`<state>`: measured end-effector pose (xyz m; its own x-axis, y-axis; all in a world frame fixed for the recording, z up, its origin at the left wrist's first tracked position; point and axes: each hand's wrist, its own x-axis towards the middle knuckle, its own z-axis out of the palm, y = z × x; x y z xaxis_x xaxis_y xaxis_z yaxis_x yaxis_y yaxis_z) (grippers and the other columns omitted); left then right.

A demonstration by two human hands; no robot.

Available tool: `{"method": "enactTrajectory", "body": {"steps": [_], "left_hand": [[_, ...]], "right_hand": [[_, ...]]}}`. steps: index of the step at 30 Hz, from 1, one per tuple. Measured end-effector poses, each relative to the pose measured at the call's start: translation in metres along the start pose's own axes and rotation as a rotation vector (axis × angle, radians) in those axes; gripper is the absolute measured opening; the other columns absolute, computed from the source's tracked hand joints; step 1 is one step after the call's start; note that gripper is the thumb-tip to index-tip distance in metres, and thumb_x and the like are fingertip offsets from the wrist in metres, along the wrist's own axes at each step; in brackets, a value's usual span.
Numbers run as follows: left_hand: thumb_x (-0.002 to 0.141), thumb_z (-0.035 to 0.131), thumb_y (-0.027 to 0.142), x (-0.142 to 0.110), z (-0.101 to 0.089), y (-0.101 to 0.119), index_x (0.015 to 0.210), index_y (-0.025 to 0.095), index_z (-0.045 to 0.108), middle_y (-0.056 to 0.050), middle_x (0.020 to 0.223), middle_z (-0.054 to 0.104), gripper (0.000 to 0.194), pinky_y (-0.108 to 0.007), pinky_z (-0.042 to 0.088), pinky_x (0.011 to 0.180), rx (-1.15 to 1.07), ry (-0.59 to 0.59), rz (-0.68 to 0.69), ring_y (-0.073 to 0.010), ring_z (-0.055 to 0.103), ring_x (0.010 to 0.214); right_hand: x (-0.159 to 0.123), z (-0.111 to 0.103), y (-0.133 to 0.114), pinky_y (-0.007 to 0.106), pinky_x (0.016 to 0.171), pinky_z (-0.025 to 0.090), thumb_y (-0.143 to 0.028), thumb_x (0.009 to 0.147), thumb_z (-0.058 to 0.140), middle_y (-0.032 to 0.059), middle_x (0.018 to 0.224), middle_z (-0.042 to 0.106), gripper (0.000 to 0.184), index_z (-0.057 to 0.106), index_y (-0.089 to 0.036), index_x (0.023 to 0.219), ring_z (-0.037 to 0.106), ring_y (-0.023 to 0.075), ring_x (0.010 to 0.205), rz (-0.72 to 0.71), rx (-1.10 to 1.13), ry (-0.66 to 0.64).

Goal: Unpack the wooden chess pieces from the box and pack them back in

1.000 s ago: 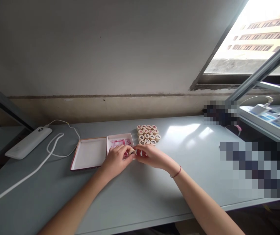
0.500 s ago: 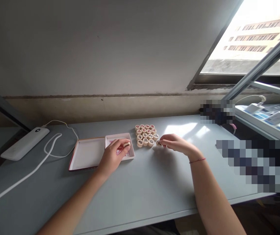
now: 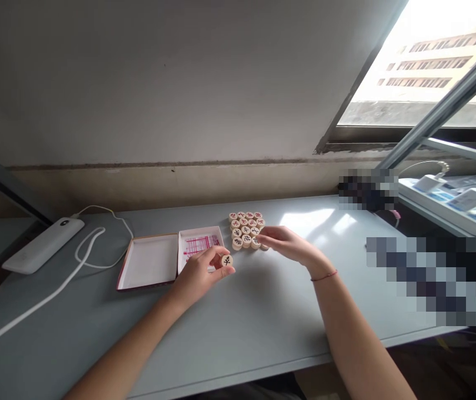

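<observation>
"Counter (image 3: 221, 339), grey, near edge at six. Dial centred on the held piece (image 3: 226, 260), twelve toward the wall (image 3: 171, 100). What enters first?"

"Left forearm (image 3: 133, 347) from about eight, right forearm (image 3: 354, 330) from about four. Thin red cord (image 3: 324, 276) around the right wrist."

"State of the left hand (image 3: 200, 272)?"

"Grip clamped on the held piece: thumb and forefinger at its sides, black character turned to the camera."

"Right hand (image 3: 291, 246)?"

"Between two and three. Fingertips over the near right corner of the block of pieces (image 3: 246, 230). One piece there partly covered; cannot tell whether the grip is clamped on it or apart."

"Describe the block."

"At about one, on the counter. Round, pale pieces in close rows: black characters in the nearer rows, red in the farther."

"Left side?"

"White tray (image 3: 150, 261) at nine. Just beside it, at ten, a second tray (image 3: 199, 243) holding red-printed material, partly hidden by the left hand. Beyond the white tray, near nine, a thick white cable (image 3: 46, 311) and a white oblong device (image 3: 44, 244)."

"Far side?"

"White rack (image 3: 446, 206) with chargers, between two and three. Wall across twelve. Window (image 3: 421, 94) near two, a building (image 3: 437, 61) outside. Blurred patches at three, contents unreadable."
</observation>
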<state>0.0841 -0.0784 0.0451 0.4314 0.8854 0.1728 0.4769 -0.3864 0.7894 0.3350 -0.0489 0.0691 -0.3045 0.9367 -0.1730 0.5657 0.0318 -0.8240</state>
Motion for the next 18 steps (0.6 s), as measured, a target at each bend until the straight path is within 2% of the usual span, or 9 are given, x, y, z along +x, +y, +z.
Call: {"method": "enactTrajectory", "body": {"steps": [4, 8, 11, 15, 16, 18], "left_hand": [[0.083, 0.065, 0.036, -0.002, 0.003, 0.002, 0.099, 0.022, 0.056, 0.005, 0.073, 0.063, 0.023, -0.023, 0.049, 0.071, 0.002, -0.03, 0.053, -0.0116, 0.061, 0.068], [0.085, 0.063, 0.035, -0.002, 0.005, 0.003, 0.099, 0.023, 0.055, 0.004, 0.077, 0.064, 0.02, -0.024, 0.049, 0.071, 0.008, -0.054, 0.072, -0.0118, 0.061, 0.07], [0.085, 0.061, 0.038, -0.002, 0.005, 0.001, 0.11, 0.024, 0.052, 0.002, 0.082, 0.065, 0.03, -0.027, 0.05, 0.073, 0.012, -0.067, 0.06, -0.0128, 0.062, 0.072], [0.088, 0.056, 0.039, -0.002, 0.001, -0.001, 0.115, 0.024, 0.052, 0.001, 0.087, 0.065, 0.031, -0.026, 0.05, 0.071, 0.054, -0.107, 0.046, -0.013, 0.061, 0.074], [0.089, 0.054, 0.039, -0.002, 0.0, -0.001, 0.113, 0.024, 0.053, 0.001, 0.088, 0.066, 0.028, -0.026, 0.05, 0.071, 0.073, -0.115, 0.043, -0.0133, 0.061, 0.074], [0.09, 0.051, 0.039, -0.001, -0.002, -0.001, 0.108, 0.024, 0.057, 0.0, 0.09, 0.066, 0.024, -0.026, 0.05, 0.07, 0.125, -0.12, 0.043, -0.0143, 0.062, 0.077]], "right_hand": [[-0.003, 0.028, -0.027, 0.023, 0.051, 0.027, -0.056, 0.086, 0.048, -0.0034, 0.066, 0.044, 0.04, 0.058, -0.018, 0.081, 0.034, 0.0089, 0.057, -0.164, 0.032, -0.267], [-0.003, 0.037, -0.033, 0.022, 0.049, 0.025, -0.052, 0.086, 0.049, -0.0036, 0.064, 0.042, 0.037, 0.057, -0.017, 0.077, 0.033, 0.0083, 0.057, -0.162, 0.033, -0.321], [-0.004, 0.023, -0.028, 0.022, 0.049, 0.025, -0.049, 0.085, 0.049, -0.0034, 0.063, 0.041, 0.034, 0.055, -0.017, 0.074, 0.033, 0.0085, 0.056, -0.125, 0.083, -0.233], [-0.006, -0.007, -0.007, 0.023, 0.048, 0.024, -0.042, 0.082, 0.047, -0.004, 0.059, 0.036, 0.031, 0.044, -0.019, 0.062, 0.032, 0.0085, 0.054, 0.034, 0.116, 0.102], [-0.006, -0.013, -0.001, 0.023, 0.047, 0.022, -0.041, 0.081, 0.047, -0.0042, 0.058, 0.035, 0.031, 0.041, -0.019, 0.06, 0.031, 0.0085, 0.053, 0.084, 0.085, 0.141], [-0.007, -0.021, 0.013, 0.024, 0.046, 0.02, -0.041, 0.079, 0.049, -0.0044, 0.057, 0.035, 0.031, 0.04, -0.019, 0.059, 0.029, 0.0083, 0.052, 0.174, 0.019, 0.124]]}}
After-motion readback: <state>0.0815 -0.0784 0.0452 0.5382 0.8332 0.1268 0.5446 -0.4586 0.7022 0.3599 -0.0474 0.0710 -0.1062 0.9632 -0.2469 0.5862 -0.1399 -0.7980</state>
